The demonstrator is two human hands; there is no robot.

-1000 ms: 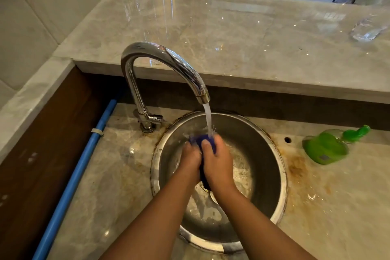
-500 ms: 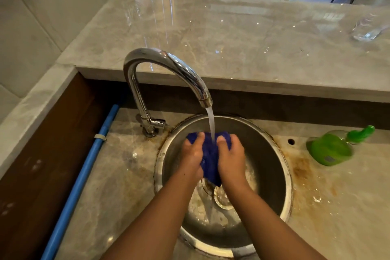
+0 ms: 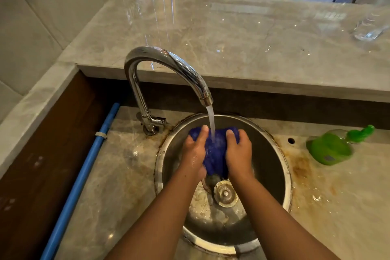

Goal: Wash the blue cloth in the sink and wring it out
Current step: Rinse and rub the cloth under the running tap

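A wet blue cloth (image 3: 215, 150) hangs bunched over the round steel sink (image 3: 272, 154), right under the water running from the chrome tap (image 3: 168, 63). My left hand (image 3: 194, 152) grips the cloth's left side with the thumb on top. My right hand (image 3: 238, 154) grips its right side the same way. The stream lands on the cloth between my two thumbs. The cloth's lower end dangles above the drain plug (image 3: 225, 193).
A green soap bottle (image 3: 331, 148) lies on the stained counter to the right of the sink. A blue pipe (image 3: 84, 175) runs along the left. A raised marble ledge (image 3: 232, 38) stands behind the tap, with a clear glass item (image 3: 371, 27) at its far right.
My hands have drawn apart, spreading the cloth wider under the stream. A second ago they were pressed close together round the bunched cloth.
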